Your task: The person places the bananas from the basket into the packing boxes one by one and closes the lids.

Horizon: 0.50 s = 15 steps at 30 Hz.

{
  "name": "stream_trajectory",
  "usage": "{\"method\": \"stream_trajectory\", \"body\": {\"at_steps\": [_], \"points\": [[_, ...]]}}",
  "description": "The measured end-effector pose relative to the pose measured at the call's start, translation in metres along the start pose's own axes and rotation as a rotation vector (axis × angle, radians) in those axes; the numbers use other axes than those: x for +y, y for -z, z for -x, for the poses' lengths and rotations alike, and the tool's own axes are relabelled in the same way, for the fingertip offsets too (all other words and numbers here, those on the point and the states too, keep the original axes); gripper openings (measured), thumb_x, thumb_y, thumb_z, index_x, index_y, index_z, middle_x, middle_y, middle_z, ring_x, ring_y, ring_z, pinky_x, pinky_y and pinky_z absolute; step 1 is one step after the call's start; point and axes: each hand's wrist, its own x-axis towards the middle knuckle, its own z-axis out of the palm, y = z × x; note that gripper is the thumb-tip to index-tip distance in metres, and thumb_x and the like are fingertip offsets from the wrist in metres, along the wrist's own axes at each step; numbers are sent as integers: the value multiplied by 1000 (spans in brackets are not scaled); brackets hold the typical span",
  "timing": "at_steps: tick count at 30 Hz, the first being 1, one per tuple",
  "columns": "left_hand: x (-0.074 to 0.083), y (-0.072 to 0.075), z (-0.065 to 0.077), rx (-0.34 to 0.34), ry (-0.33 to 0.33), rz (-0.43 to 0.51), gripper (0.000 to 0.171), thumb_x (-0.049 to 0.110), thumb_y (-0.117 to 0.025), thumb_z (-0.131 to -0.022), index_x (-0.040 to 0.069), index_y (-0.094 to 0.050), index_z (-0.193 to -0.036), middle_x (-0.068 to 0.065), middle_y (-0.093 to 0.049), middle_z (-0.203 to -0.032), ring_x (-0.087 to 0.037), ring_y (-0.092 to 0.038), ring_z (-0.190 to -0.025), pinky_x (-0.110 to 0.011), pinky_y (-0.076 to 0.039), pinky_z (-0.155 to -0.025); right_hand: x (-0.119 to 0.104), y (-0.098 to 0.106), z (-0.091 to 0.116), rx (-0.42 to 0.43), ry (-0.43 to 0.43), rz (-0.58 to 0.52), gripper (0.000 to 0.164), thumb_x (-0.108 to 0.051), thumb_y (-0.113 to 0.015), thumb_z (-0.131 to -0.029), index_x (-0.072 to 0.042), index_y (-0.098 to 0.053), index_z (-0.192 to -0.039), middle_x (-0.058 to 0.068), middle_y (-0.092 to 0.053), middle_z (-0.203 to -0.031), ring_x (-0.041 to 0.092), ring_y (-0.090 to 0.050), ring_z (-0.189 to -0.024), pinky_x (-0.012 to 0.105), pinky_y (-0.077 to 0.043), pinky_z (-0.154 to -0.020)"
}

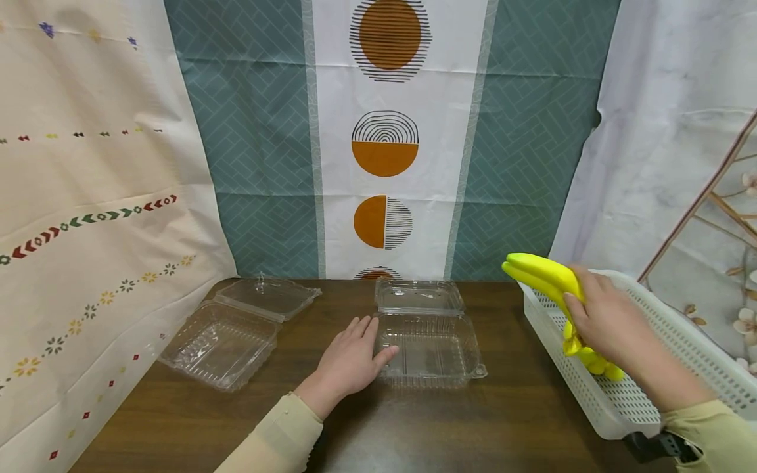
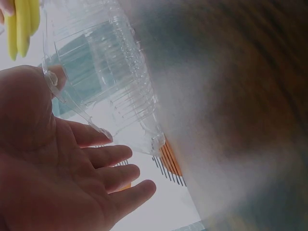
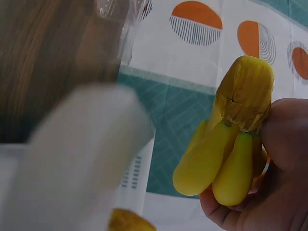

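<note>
My right hand [image 1: 612, 315] grips a bunch of yellow bananas [image 1: 541, 272] above the white basket on the right. In the right wrist view the bunch [image 3: 236, 139] shows its blunt stem end, with the fingers wrapped round its side. Another yellow piece [image 1: 603, 364] lies lower down, inside the basket. My left hand [image 1: 349, 361] rests at the left edge of an open clear plastic clamshell box [image 1: 432, 348], its fingers extended. In the left wrist view the thumb lies behind the box's clear rim [image 2: 79, 113].
A second open clamshell box [image 1: 227, 341] stands on the brown table [image 1: 402, 433] at the left. The perforated basket [image 1: 609, 420] takes up the right side. Patterned cloths [image 1: 390, 98] hang behind and at both sides.
</note>
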Motion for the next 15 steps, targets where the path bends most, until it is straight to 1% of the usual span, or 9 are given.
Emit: {"method": "stream_trajectory", "body": {"at_steps": [2, 7, 11, 15], "points": [[0, 0, 0, 1, 2, 0, 88, 64, -53, -112, -1, -38, -170, -22, -36, -175, -41, -29, -164, -59, -31, -129, -4, -3, -1, 17, 28, -4, 55, -19, -53, -116, 4, -34, -163, 39, -51, -135, 49, -56, -102, 67, -50, -82], [1, 1, 0, 2, 1, 0, 88, 64, -53, -112, -1, -38, -170, -22, -36, -175, -42, -29, -164, -59, -31, -129, -16, -10, -4, 13, 63, -19, 55, -17, -57, -115, 4, -36, -162, 38, -54, -136, 49, -57, -105, 67, -51, -84], [2, 1, 1, 3, -2, -1, 88, 64, -53, -112, -1, -38, -169, -22, -37, -175, -42, -29, -164, -59, -31, -129, -25, -13, -6, -15, 63, -29, 58, -17, -59, -115, 4, -35, -163, 39, -53, -140, 51, -57, -108, 68, -51, -86], [2, 2, 1, 7, -3, 1, 88, 64, -53, -112, -2, -39, -169, -22, -37, -175, -42, -29, -164, -60, -31, -129, -33, -18, -7, -23, 80, -44, 59, -17, -59, -115, 4, -35, -165, 40, -50, -145, 54, -57, -114, 71, -51, -91]]}}
